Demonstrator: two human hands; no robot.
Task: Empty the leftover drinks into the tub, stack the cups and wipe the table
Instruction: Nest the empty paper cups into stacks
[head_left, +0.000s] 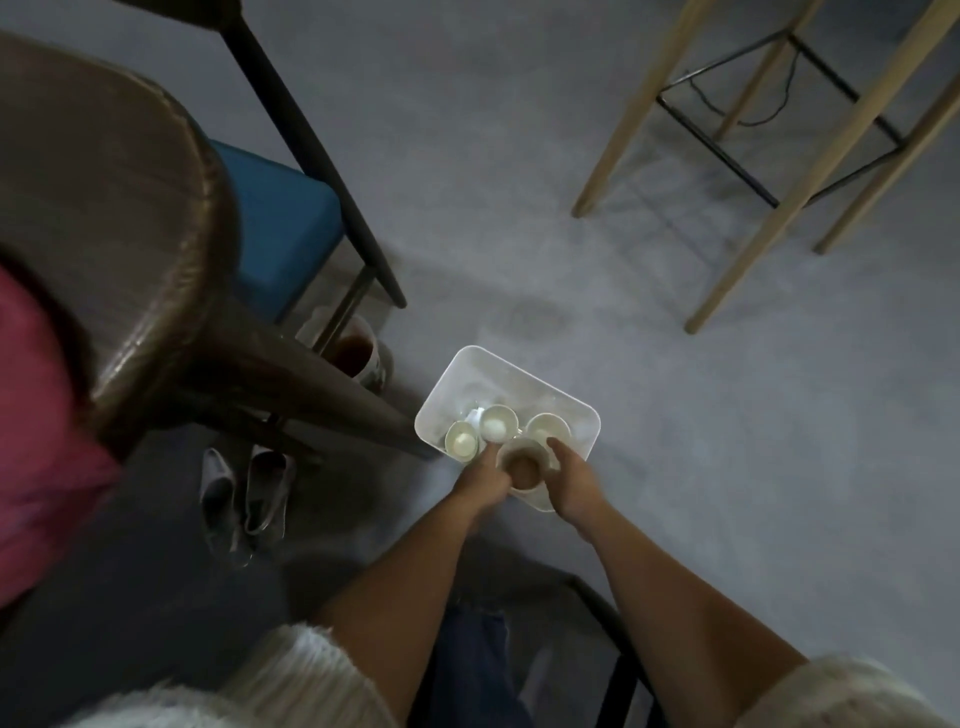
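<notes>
A white plastic tub (524, 382) stands on the grey floor. Inside it are three white cups (498, 422) (461, 440) (548, 427). At the tub's near edge both my hands hold a white cup (525, 463) with brown drink in it. My left hand (483, 480) grips its left side and my right hand (571, 480) curls round its right side. The cup looks upright over the tub's near rim. How far my fingers wrap behind it is hidden.
A round brown table (104, 218) fills the left, with a blue chair seat (280, 223) behind it. Under the table stand a bucket with brown liquid (358, 351) and a pair of grey shoes (244, 499). Wooden stool legs (779, 171) rise at the upper right.
</notes>
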